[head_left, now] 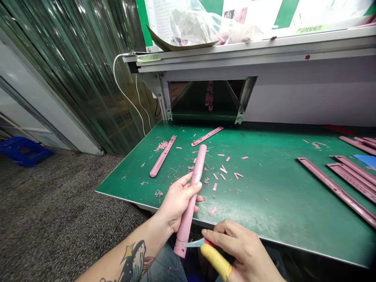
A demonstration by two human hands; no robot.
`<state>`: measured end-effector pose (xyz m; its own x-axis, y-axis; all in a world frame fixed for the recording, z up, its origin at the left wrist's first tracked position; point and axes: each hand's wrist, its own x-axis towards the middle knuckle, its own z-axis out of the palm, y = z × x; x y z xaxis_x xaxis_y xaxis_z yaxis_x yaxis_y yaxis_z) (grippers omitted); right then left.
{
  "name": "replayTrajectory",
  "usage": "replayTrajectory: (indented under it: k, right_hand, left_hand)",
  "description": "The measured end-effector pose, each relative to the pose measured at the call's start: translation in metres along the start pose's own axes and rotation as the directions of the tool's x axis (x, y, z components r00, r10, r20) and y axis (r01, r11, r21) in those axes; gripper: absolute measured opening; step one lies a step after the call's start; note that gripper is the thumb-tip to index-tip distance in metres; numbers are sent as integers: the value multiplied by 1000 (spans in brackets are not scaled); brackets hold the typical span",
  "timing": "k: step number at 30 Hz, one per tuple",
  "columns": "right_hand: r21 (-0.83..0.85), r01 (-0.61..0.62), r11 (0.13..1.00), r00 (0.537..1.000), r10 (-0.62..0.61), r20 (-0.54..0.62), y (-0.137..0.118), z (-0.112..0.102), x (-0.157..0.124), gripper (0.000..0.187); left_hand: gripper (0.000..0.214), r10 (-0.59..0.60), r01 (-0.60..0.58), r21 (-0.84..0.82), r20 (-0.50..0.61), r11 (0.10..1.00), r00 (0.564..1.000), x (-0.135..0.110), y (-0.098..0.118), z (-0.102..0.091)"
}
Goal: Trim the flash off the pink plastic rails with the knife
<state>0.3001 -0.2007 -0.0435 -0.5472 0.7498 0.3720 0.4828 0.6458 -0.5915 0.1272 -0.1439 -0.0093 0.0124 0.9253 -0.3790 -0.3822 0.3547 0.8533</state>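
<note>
My left hand [178, 199] is wrapped round the pink bar [197, 164]; my right hand [237, 250] pinches the knife [194, 243], grip partly hidden. A slip could cut me.

A green tabletop [266, 209] is strewn with pink plastic shavings [161, 145] and small offcuts [223, 169], with two pink plastic bars [163, 156] [207, 136] lying among them and longer pink frames [337, 188] laid side by side at its right end. Above it runs an aluminium shelf rail [235, 51] carrying a clear plastic bag [190, 27] and a printed notice [308, 11], with a pink part [209, 96] visible through the opening beneath. To the left, a white cable [125, 88] loops down before a translucent strip curtain [88, 78], and a blue plastic crate [23, 150] sits on the speckled floor [58, 203].
</note>
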Motion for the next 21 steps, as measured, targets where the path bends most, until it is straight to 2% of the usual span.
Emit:
replayTrajectory:
  k: [3,5,6,8,9,11,13,14,15,16,18,19,20,21]
  right_hand:
    - [-3,14,1000,999,-14,-51,4,3,-4,21]
    - [8,30,1000,979,-28,-200,7,7,-8,29]
    - [42,13,999,958,0,-286,8,10,-8,32]
    - [223,-90,971,911,170,-375,8,18,-3,30]
    - [363,-160,918,893,291,-344,7,22,3,26]
    - [637,-272,721,869,469,-160,6,30,18,30]
    - [794,-328,512,847,531,8,11,33,32,41]
    - [818,-348,458,833,552,45,18,31,35,44]
    - [812,-379,443,806,590,54,27,25,35,45]
    - [775,-426,467,761,648,28,40,14,30,44]
    - [611,-587,531,632,772,-64,72,-16,8,41]
    - [475,-671,569,583,801,-137,91,-36,-7,38]
    - [299,-741,601,555,799,-229,109,-57,-21,33]
    - [110,-767,632,580,757,-301,125,-78,-34,28]
  left_hand:
    - [50,-8,8,21,7,1000,1000,1,0,1]
    - [49,-11,11,17,1,1000,1000,0,2,1]
    - [50,-12,12,10,-4,1000,1000,0,2,2]
    - [52,1,-2,-14,-17,1000,1000,1,1,5]
    - [52,12,-13,-30,-24,999,1000,3,-1,8]
    - [50,24,-27,-61,-41,998,999,8,-9,16]
    - [46,30,-34,-74,-58,997,998,15,-19,25]
    - [46,41,-46,-72,-69,996,997,18,-23,29]
    - [48,64,-69,-65,-81,995,995,21,-27,31]
    - [51,98,-103,-56,-91,993,991,23,-30,30]
    - [59,169,-173,-38,-88,984,982,23,-34,21]
    - [60,191,-194,-30,-76,981,979,21,-37,12]
    - [59,206,-208,-24,-60,978,977,18,-39,1]
    - [56,205,-206,-19,-47,978,978,14,-42,-13]
